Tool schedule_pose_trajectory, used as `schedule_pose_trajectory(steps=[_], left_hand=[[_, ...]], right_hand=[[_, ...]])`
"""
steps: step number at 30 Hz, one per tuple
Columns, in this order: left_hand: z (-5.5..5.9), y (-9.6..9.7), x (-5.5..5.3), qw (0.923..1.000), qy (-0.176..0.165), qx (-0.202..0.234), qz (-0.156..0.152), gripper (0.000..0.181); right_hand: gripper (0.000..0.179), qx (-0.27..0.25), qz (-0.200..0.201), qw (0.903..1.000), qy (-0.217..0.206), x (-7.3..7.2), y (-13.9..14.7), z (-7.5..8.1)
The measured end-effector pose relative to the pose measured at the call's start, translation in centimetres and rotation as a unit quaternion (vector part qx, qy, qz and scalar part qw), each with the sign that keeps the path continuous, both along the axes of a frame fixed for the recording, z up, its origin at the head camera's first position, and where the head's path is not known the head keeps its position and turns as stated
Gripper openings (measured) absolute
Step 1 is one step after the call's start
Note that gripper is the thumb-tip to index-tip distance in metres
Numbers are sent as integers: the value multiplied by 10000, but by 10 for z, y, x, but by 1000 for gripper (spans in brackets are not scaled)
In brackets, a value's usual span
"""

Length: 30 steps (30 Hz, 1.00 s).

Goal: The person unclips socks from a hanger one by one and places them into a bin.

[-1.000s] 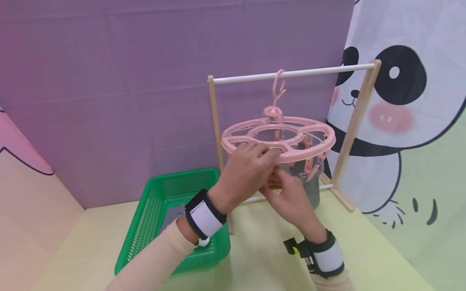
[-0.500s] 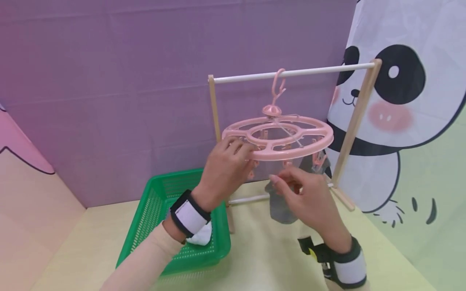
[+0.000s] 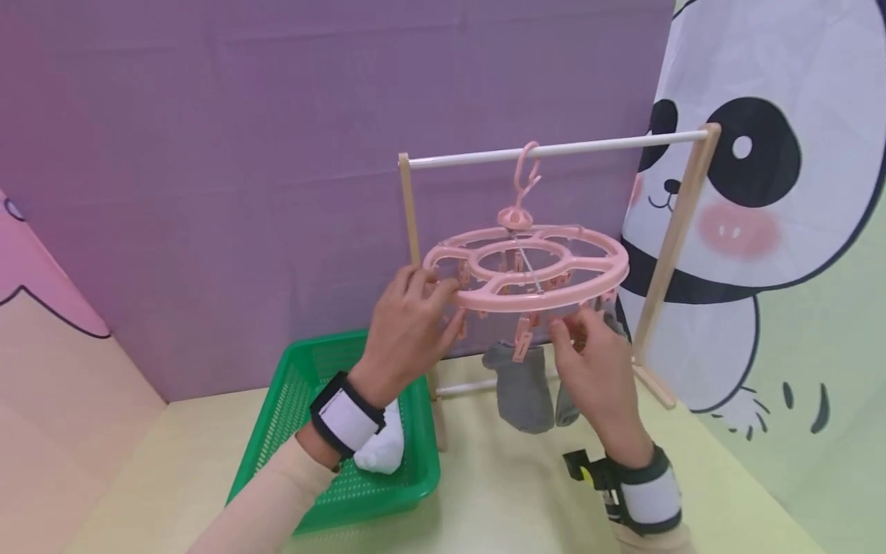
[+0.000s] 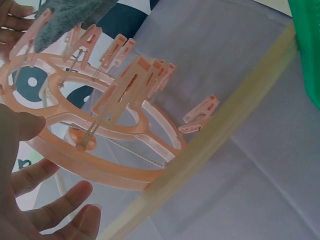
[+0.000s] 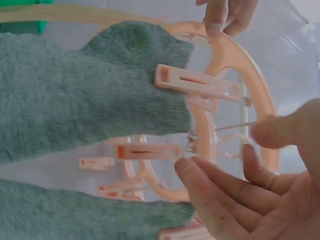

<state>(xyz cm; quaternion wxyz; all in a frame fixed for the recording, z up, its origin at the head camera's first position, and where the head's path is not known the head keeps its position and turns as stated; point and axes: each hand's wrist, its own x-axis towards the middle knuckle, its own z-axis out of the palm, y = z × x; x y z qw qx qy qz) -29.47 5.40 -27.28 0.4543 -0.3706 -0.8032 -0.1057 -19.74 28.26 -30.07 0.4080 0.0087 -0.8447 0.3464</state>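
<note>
A round pink clip hanger (image 3: 554, 296) hangs by its hook from a white bar. My left hand (image 3: 408, 331) pinches its left rim, thumb and fingers on either side. My right hand (image 3: 598, 369) is at the front right, its fingers loosely spread and fingertips close under the rim. Between the hands dangles a bare pink clothespin (image 3: 524, 338). Beyond it hangs a grey sock (image 3: 526, 392), gripped by a clothespin (image 5: 195, 82) in the right wrist view. A second grey sock (image 5: 95, 212) hangs alongside, partly hidden by my right hand in the head view.
The wooden rack (image 3: 667, 246) with its white top bar (image 3: 595, 145) frames the hanger. To the left, a green basket (image 3: 408, 492) holds a white cloth item (image 3: 384, 446). A purple sheet (image 3: 311, 154) stands behind, and a panda-print sheet (image 3: 747, 246) at the right.
The hanger has turned, bringing the grey socks from the right toward the front. My left hand has slid left along the rim; my right hand has come off to the right, away from the left.
</note>
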Motion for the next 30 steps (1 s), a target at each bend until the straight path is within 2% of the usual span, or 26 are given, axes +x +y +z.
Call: schedule_pose_trajectory(steps=[3, 8, 14, 19, 22, 24, 27, 30], left_hand=[[-2, -1, -1, 10000, -46, 38, 57, 26], [-4, -2, -4, 9997, -141, 99, 150, 25], [-6, -3, -7, 9996, -161, 91, 192, 25], [-9, -3, -7, 9994, -278, 126, 192, 31], [-12, 0, -4, 9993, -259, 241, 138, 41], [-16, 2, 0, 9990, -199, 389, -34, 52], [-26, 5, 12, 9966, 139, 660, -478, 57], [-39, 6, 23, 9922, 517, 699, -894, 42]], right_hand=[[33, -288, 582, 9972, -363, -4, 0, -4], [49, -636, 1463, 9835, -857, -12, -1, -11], [49, -874, 2032, 9727, -703, -21, -6, -19], [42, -854, 2075, 9732, -509, -24, -7, -20], [39, -793, 2018, 9752, -449, -24, -7, -19], [37, -769, 1981, 9762, -438, -23, -7, -18], [37, -823, 1941, 9762, -504, -23, -8, -18], [35, -958, 1908, 9749, -634, -22, -8, -18]])
